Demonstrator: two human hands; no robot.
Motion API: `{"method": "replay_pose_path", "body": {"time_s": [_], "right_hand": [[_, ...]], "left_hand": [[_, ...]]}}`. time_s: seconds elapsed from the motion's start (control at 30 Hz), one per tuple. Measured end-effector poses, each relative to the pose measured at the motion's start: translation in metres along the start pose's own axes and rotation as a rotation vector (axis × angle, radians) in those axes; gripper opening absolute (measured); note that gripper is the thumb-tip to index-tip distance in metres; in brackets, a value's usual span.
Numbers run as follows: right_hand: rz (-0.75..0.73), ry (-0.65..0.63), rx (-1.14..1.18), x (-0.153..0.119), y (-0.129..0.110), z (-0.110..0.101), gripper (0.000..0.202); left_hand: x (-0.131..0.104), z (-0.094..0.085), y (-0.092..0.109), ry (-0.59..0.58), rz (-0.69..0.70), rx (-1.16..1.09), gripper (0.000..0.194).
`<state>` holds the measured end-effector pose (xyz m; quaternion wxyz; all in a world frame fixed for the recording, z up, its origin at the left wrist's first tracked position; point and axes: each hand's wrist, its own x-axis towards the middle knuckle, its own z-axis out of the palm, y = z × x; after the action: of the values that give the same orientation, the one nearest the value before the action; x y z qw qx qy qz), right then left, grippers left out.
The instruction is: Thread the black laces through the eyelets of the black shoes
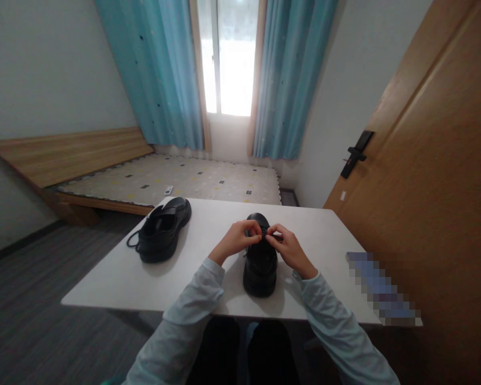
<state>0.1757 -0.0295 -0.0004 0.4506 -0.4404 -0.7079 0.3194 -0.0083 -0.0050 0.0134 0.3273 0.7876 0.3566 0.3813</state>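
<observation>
Pale sleeves (194, 297) are nearest you, reaching over the white counter (212, 235). Between your forearms, a black shoe (260, 270) stands on it. Your left grip (239, 236) and right grip (291, 248) both pinch what looks like its dark lace (263, 234). Uneven pulling could let the lace slip; a hard tug could skid the shoe, since neither hand braces it.

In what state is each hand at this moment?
Left hand: closed, pinching what looks like lace on the nearer black shoe.
Right hand: closed, seemingly pinching lace too; exact part too small to tell.
</observation>
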Motion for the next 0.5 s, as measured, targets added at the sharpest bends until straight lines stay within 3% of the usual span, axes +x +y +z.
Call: {"method": "replay_pose_path", "body": {"time_s": [0.3,0.5], "right_hand": [[0.037,0.083,-0.016,0.004,0.005,-0.006,0.016],[0.037,0.072,0.025,0.004,0.006,-0.007,0.016]], "left_hand": [[0.004,-0.002,-0.009,-0.017,-0.135,-0.099,0.005],[0.005,-0.003,-0.02,-0.073,-0.163,-0.167,0.011]]}}
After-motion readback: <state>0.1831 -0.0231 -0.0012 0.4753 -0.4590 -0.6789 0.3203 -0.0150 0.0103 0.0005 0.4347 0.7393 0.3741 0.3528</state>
